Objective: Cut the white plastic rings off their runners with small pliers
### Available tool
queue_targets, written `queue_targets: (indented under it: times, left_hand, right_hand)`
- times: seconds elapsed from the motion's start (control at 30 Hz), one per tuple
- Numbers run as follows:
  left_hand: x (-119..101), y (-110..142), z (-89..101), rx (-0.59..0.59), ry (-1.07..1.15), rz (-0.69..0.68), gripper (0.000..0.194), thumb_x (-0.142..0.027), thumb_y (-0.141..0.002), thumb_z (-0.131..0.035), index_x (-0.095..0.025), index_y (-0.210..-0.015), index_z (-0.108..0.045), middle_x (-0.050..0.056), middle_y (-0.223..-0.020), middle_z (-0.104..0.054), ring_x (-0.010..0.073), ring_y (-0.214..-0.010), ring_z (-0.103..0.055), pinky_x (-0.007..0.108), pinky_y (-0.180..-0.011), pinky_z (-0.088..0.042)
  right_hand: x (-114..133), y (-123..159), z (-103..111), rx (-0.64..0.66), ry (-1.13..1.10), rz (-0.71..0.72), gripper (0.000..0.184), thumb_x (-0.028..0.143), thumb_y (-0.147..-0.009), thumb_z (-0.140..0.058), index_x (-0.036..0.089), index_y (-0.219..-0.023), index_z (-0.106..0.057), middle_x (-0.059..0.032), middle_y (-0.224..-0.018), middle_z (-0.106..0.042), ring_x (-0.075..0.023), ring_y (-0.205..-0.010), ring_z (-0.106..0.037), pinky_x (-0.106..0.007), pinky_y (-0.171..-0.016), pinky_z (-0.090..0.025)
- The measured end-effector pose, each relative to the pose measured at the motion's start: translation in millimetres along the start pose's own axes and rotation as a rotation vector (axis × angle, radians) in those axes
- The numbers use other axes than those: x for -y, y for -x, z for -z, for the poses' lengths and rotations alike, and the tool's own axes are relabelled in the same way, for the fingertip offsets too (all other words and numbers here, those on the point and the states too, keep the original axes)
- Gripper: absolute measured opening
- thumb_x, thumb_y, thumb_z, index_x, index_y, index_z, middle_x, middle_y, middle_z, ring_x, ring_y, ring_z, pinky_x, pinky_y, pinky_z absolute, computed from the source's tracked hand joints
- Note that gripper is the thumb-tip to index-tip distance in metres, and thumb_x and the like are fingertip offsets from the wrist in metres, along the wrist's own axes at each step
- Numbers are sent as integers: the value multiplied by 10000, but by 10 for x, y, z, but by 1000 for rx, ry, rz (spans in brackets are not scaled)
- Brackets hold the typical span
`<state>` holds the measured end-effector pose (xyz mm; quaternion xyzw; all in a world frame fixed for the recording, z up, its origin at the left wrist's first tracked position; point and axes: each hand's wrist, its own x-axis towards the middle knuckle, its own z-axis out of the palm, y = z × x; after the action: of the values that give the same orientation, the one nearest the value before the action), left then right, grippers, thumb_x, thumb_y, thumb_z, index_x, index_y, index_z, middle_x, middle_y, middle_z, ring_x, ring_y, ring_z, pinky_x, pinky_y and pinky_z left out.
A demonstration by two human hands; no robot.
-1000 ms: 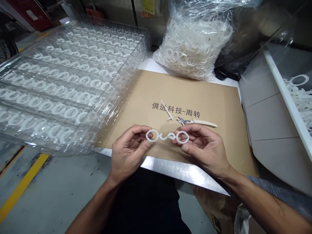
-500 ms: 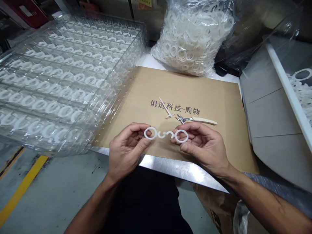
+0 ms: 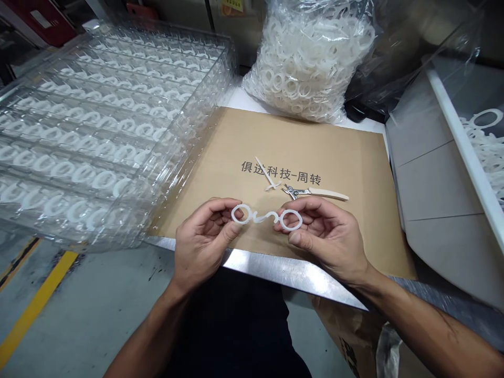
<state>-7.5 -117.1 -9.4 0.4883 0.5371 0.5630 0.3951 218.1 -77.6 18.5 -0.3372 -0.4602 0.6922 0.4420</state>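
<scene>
My left hand point(image 3: 208, 231) pinches a white plastic ring with a curved hook point(image 3: 249, 215) between thumb and fingers. A similar white ring with a hook point(image 3: 282, 220) is gripped by my right hand point(image 3: 323, 226). Both are held up level above the cardboard sheet point(image 3: 315, 142), hooks facing each other. In the gap between my hands the hooks meet or overlap in an S shape; whether they touch is unclear. Just beyond my right hand lie side cutters point(image 3: 295, 192) with pale handles. A thin white plastic sprue point(image 3: 265, 172) rests beside their jaws.
Stacked clear plastic trays point(image 3: 189, 113) with rows of white rings fill the left. A clear bag of white rings point(image 3: 303, 68) stands behind the cardboard. At right, a grey bin point(image 3: 437, 157) stands by more white parts point(image 3: 488, 144). The table's metal edge point(image 3: 275, 270) runs in front.
The hooks of the two rings have come together, from two separate curves into one S-like shape. My hands have barely moved.
</scene>
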Motion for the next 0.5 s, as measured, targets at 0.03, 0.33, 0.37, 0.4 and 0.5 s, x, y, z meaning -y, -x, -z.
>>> queue_targets:
  times: [0.03, 0.33, 0.37, 0.4, 0.5]
  left_hand:
    - [4, 0, 1, -1, -3, 5, 259, -271, -873, -837, -173, -1102, -765, 52, -943, -753, 151, -829, -751, 246, -810, -650]
    - [23, -2, 16, 40, -8, -2, 312, -265, -879, -829, -200, -1179, -770, 63, -1038, -739, 157, -901, -740, 243, -845, -638]
    - [25, -2, 18, 46, -7, -11, 290, -257, -884, -824, -207, -1165, -774, 60, -1053, -731, 152, -906, -735, 234, -841, -633]
    - [28, -3, 21, 51, -4, -19, 275, -246, -888, -818, -214, -1158, -775, 56, -1064, -725, 148, -912, -731, 226, -841, -628]
    - [33, -3, 22, 64, -3, -34, 263, -226, -895, -810, -221, -1155, -771, 52, -1069, -715, 143, -922, -725, 215, -839, -620]
  right_hand:
    - [-1, 2, 1, -2, 5, 1, 313, 184, -795, -923, 228, -1065, -769, -20, -932, -808, -175, -895, -802, -309, -890, -669]
    - [-8, -1, 23, 9, 6, -22, 300, 202, -817, -914, 216, -1068, -751, -30, -948, -809, -185, -913, -809, -330, -915, -672]
    - [-7, 0, 23, 7, 6, -22, 300, 208, -814, -916, 216, -1064, -751, -30, -944, -808, -189, -909, -810, -341, -915, -676]
    - [-6, 1, 22, 6, 6, -20, 298, 212, -813, -917, 216, -1061, -750, -29, -940, -806, -192, -903, -810, -351, -915, -679]
    - [-9, 6, 23, 2, 3, -21, 289, 205, -819, -909, 218, -1061, -752, -26, -942, -798, -190, -891, -808, -364, -922, -680]
